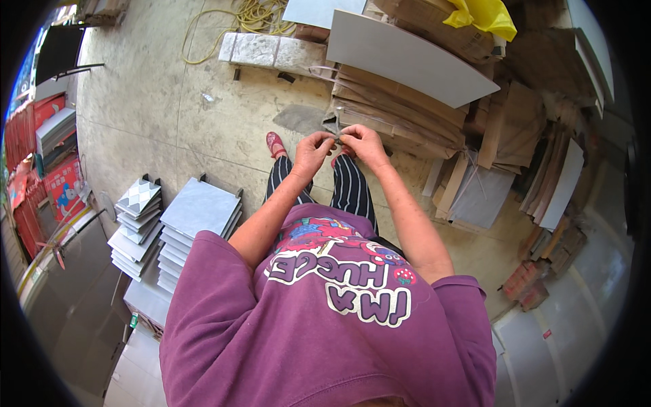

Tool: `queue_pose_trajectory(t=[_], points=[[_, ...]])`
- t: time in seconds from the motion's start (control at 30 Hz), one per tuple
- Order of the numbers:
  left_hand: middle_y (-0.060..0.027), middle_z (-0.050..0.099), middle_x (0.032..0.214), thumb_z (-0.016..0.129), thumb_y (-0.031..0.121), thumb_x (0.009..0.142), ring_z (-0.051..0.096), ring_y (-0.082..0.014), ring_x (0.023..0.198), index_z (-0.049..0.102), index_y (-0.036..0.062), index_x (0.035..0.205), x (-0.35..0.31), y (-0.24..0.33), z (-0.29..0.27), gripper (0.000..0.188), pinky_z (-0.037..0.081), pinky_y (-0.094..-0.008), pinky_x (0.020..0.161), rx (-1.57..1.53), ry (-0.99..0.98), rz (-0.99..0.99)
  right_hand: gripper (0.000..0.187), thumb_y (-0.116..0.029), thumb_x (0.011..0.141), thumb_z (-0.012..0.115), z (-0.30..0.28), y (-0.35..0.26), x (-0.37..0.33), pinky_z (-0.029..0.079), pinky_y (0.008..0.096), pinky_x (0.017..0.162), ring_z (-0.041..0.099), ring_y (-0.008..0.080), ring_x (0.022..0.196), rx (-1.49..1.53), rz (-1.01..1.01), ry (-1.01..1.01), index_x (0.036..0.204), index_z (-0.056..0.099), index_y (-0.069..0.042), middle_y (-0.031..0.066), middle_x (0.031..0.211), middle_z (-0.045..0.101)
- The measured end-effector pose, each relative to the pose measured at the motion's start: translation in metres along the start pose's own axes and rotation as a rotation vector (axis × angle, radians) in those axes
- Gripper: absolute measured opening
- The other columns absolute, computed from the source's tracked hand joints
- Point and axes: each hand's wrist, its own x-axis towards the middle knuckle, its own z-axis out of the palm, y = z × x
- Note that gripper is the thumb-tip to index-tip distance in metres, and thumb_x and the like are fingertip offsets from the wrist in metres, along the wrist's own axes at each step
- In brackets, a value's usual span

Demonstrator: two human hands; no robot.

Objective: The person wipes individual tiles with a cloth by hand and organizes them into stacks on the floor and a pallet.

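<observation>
My left hand [313,150] and my right hand [365,145] are out in front of me, close together above my feet. The fingertips of both are pinched around a thin grey strip [337,127], whose upper end sticks up between them. Whether it is cloth or strapping is too small to tell. Just beyond the hands lies a dark, flattish scrap [329,123] beside the stacked cardboard cartons [386,122]. Part of the strip is hidden by my fingers.
A large grey slab [407,57] leans over the cartons. To the left stand stacks of grey tiles [201,207] and patterned tiles [138,197]. A white wrapped bundle [264,51] and coiled yellow hose [261,17] lie ahead. Boards and cardboard [478,197] lean at right.
</observation>
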Motion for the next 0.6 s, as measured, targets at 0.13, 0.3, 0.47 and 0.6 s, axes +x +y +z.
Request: queue_pose_trajectory(t=[0.13, 0.3, 0.47, 0.6], points=[[-0.0049, 0.066, 0.079, 0.057, 0.012, 0.087, 0.058, -0.0083, 0.067, 0.062, 0.0001, 0.099, -0.008, 0.000, -0.045, 0.017, 0.046, -0.0213, 0.060, -0.028, 0.024, 0.025, 0.015, -0.009, 0.081, 0.064, 0.049, -0.013, 0.003, 0.049, 0.0219, 0.058, 0.060, 0.0094, 0.066, 0.010, 0.059, 0.021, 0.092, 0.061, 0.001, 0.0047, 0.078, 0.064], [-0.0051, 0.065, 0.080, 0.058, 0.009, 0.086, 0.059, -0.0091, 0.069, 0.061, -0.0006, 0.097, -0.018, -0.014, -0.112, 0.015, 0.047, -0.0221, 0.062, -0.102, 0.028, 0.047, 0.014, -0.008, 0.080, 0.064, 0.118, -0.018, 0.015, 0.048, 0.0230, 0.053, 0.059, 0.0096, 0.062, -0.055, 0.066, 0.002, 0.091, 0.061, 0.001, 0.0050, 0.075, 0.063], [-0.0031, 0.064, 0.079, 0.061, 0.006, 0.084, 0.059, -0.0072, 0.071, 0.062, 0.0002, 0.096, -0.021, -0.029, -0.177, 0.013, 0.047, -0.0206, 0.062, -0.033, 0.041, 0.104, 0.016, -0.010, 0.082, 0.063, 0.182, -0.033, 0.022, 0.049, 0.0220, 0.055, 0.061, 0.0098, 0.065, -0.162, 0.053, -0.029, 0.094, 0.059, 0.000, 0.0045, 0.079, 0.063], [-0.0013, 0.064, 0.078, 0.064, 0.007, 0.082, 0.056, -0.0042, 0.069, 0.062, 0.0013, 0.094, -0.029, -0.028, -0.222, 0.014, 0.045, -0.0190, 0.061, 0.134, 0.079, 0.095, 0.018, -0.011, 0.083, 0.063, 0.226, -0.031, 0.031, 0.051, 0.0213, 0.059, 0.063, 0.0101, 0.069, -0.174, 0.035, -0.035, 0.096, 0.059, -0.001, 0.0047, 0.081, 0.064]])
